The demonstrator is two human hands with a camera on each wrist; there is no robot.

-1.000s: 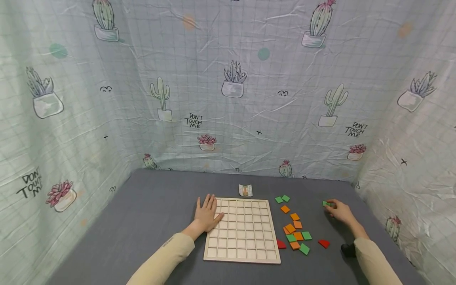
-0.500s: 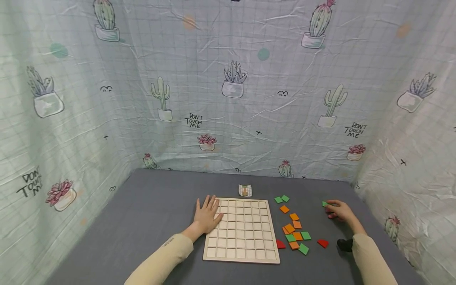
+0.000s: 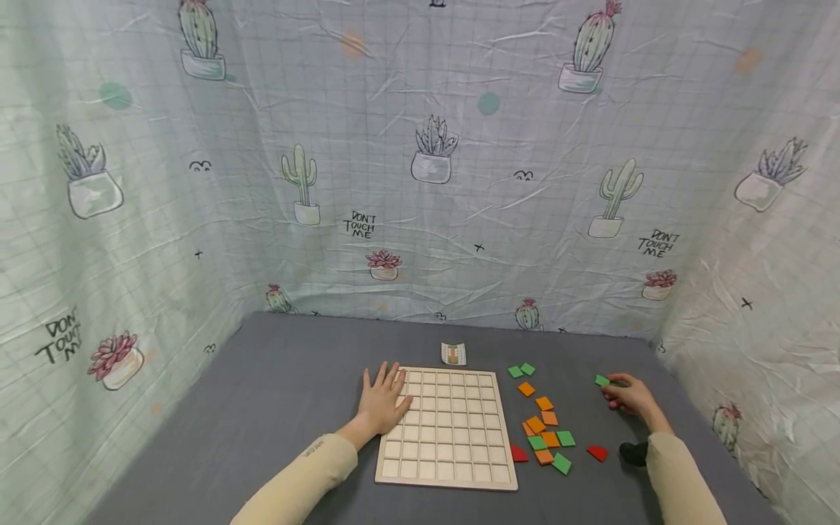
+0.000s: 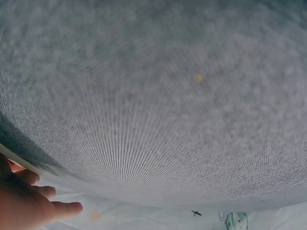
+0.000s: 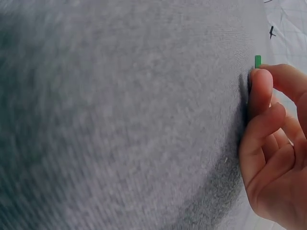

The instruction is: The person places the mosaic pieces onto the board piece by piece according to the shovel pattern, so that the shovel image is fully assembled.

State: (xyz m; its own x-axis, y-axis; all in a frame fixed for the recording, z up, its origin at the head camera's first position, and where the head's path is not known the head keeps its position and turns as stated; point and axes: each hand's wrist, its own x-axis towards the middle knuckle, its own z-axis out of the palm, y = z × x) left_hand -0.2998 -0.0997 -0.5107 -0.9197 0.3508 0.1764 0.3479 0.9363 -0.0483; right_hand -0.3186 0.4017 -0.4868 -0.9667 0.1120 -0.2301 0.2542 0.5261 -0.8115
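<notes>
My left hand [image 3: 382, 403] rests with spread fingers on the upper left edge of a pale wooden grid board [image 3: 445, 429]. In the left wrist view only part of that hand [image 4: 29, 201] shows, at the lower left corner. Over at the right of the table, my right hand [image 3: 630, 396] pinches a green square tile [image 3: 601, 380] between thumb and index finger. The right wrist view has the tile [image 5: 258, 61] edge-on, poking out past the fingertips, while the other fingers curl toward the palm.
Right of the board lie loose orange tiles [image 3: 526, 389], green tiles [image 3: 566, 438] and red pieces [image 3: 597, 453], some overlapping. A small printed card [image 3: 453, 354] lies behind the board. A black object [image 3: 633, 454] sits by the right sleeve. Patterned curtains [image 3: 420, 219] enclose the grey table [image 3: 295, 364].
The green tile shows a little more past my right fingertips than half a second ago. My left hand stays on the board. The head view has shifted slightly.
</notes>
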